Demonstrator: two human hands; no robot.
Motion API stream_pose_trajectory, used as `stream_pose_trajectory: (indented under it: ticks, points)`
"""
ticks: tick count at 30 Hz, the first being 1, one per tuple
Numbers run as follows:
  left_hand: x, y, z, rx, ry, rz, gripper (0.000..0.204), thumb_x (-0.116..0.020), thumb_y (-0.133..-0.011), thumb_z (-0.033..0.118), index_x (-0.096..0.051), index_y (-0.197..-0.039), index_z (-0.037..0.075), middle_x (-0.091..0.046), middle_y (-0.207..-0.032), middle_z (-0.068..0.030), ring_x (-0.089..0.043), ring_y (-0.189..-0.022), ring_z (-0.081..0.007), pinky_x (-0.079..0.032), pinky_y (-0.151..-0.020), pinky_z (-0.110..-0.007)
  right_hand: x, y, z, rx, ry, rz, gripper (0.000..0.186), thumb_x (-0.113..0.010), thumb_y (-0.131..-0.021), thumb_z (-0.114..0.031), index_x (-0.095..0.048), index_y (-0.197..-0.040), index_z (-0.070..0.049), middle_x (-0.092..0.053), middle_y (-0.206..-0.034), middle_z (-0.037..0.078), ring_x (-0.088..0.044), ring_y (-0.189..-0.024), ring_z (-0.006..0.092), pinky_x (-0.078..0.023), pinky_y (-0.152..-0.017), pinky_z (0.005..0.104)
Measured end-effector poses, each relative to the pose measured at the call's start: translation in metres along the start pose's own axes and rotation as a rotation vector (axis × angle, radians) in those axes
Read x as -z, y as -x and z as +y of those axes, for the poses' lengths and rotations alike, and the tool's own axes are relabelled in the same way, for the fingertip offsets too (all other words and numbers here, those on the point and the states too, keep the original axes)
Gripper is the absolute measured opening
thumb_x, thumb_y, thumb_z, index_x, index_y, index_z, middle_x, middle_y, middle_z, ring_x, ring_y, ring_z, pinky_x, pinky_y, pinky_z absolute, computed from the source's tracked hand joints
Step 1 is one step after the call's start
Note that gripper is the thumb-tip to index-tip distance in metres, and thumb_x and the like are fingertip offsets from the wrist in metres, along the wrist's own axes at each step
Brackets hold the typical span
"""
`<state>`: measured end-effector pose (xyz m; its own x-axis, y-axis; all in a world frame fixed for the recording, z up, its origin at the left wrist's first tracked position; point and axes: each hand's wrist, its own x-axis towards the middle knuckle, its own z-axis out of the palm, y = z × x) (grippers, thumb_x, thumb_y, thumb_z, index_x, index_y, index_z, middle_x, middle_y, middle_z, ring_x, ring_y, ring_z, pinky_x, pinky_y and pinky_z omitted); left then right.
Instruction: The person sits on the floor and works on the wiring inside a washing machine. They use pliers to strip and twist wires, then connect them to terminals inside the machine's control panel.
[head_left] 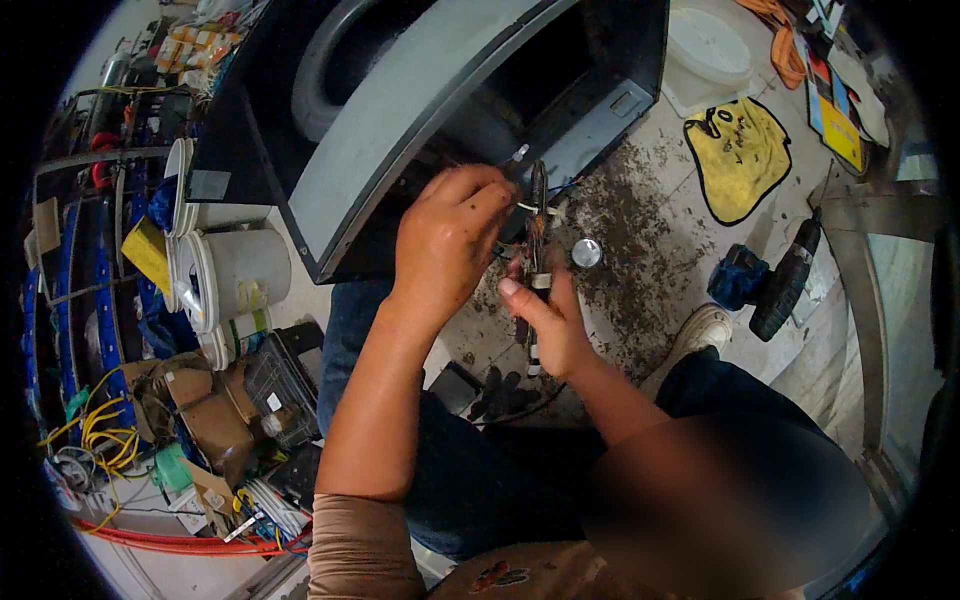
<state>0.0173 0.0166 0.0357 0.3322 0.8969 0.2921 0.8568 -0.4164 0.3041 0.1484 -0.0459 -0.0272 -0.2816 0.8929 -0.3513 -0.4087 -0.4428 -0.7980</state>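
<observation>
My left hand [450,240] is closed in a pinch beside the open housing. A thin pale wire [526,207] comes out at its fingertips. My right hand [558,325] is wrapped around a long, dark, worn hand tool [537,235] with white bands near its lower end; its exact kind is unclear. The tool stands nearly upright in the picture, its upper part close to my left fingertips. Both hands are slightly blurred. Before them is a large grey and black housing [400,130] with a curved panel and an open inside.
Dark debris [640,230] litters the floor, with a small round metal can [586,253]. A cordless drill [785,280] and a yellow cloth [738,160] lie at right. White buckets [245,270], boxes and cables crowd the left. A white tub [708,50] stands at far right.
</observation>
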Motion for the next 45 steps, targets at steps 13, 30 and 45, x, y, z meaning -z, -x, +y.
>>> stream_pose_trajectory:
  ticks: [13, 30, 45]
  points:
    - [0.004, 0.001, 0.0, 0.004, -0.006, -0.109, 0.022, -0.067, -0.067, 0.003, -0.063, -0.088, 0.008, -0.062, -0.096, -0.0062, -0.06, -0.089, -0.0283, -0.051, -0.071, -0.037, -0.012, 0.01, 0.031, -0.04, -0.077, 0.029, 0.028, -0.066, -0.082, -0.025, -0.05, -0.091, -0.005, -0.051, -0.08, 0.002, -0.048, -0.074, 0.0126, -0.04, -0.068, 0.0292]
    - [0.013, -0.005, 0.01, 0.017, 0.034, -0.164, 0.013, -0.063, -0.075, 0.007, -0.063, -0.087, 0.003, -0.056, -0.087, -0.0116, -0.053, -0.082, -0.0326, -0.044, -0.072, -0.04, -0.007, 0.0, 0.013, 0.044, -0.092, -0.104, 0.028, -0.062, -0.085, -0.028, -0.049, -0.097, -0.006, -0.048, -0.082, 0.001, -0.045, -0.077, 0.0122, -0.038, -0.071, 0.0282]
    - [0.009, -0.004, 0.008, 0.116, 0.015, -0.198, 0.01, -0.06, -0.078, 0.008, -0.06, -0.086, 0.002, -0.055, -0.088, -0.0134, -0.053, -0.086, -0.0339, -0.044, -0.076, -0.042, -0.007, 0.015, 0.035, 0.124, -0.015, 0.117, 0.023, -0.061, -0.088, -0.025, -0.048, -0.095, -0.007, -0.051, -0.071, 0.001, -0.048, -0.061, 0.0103, -0.038, -0.056, 0.0271]
